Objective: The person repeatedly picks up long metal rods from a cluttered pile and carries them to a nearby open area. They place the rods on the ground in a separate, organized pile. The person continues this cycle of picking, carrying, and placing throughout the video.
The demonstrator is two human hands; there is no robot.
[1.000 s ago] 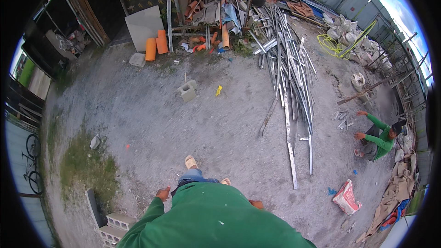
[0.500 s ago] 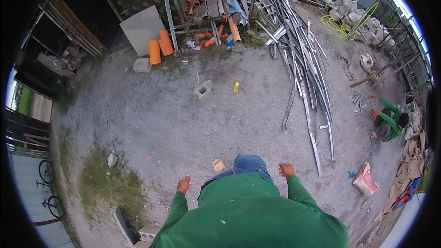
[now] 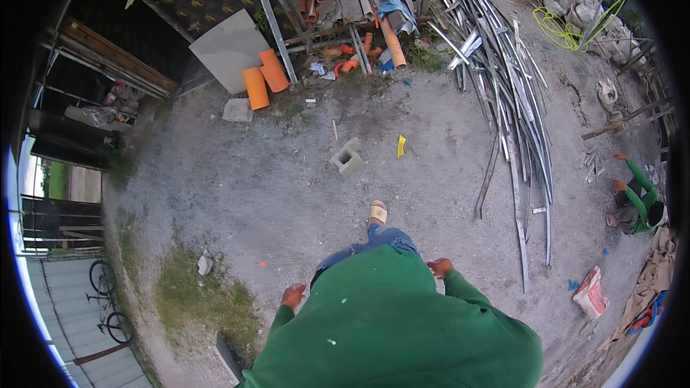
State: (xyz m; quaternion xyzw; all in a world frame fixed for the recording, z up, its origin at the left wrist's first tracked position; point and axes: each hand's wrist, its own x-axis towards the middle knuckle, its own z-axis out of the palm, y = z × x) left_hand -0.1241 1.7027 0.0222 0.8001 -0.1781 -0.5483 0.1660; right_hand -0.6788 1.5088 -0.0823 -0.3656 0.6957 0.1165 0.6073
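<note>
My left hand (image 3: pixel 293 294) hangs beside my hip, its fingers loosely apart and nothing seen in them. On the other side, my right hand (image 3: pixel 440 267) swings close to my thigh, fingers loosely bent, also with nothing visible in it. Neither hand touches an object. In front of my sandalled foot (image 3: pixel 378 211) lie a grey hollow concrete block (image 3: pixel 348 157), a thin stick (image 3: pixel 335 129) and a yellow scrap (image 3: pixel 401 146). To the right, a long heap of metal strips and channels (image 3: pixel 514 122) stretches toward me.
A person in green (image 3: pixel 638 197) crouches at the far right near a red-and-white sack (image 3: pixel 591 293). Orange pipes (image 3: pixel 256 88) and a grey board (image 3: pixel 233 50) stand at the back. Grass (image 3: pixel 198 280) and a bicycle (image 3: pixel 108 302) are on the left.
I have stepped forward; one sandalled foot is now out in front, and the concrete block sits nearer to it. My right hand has come closer to my body.
</note>
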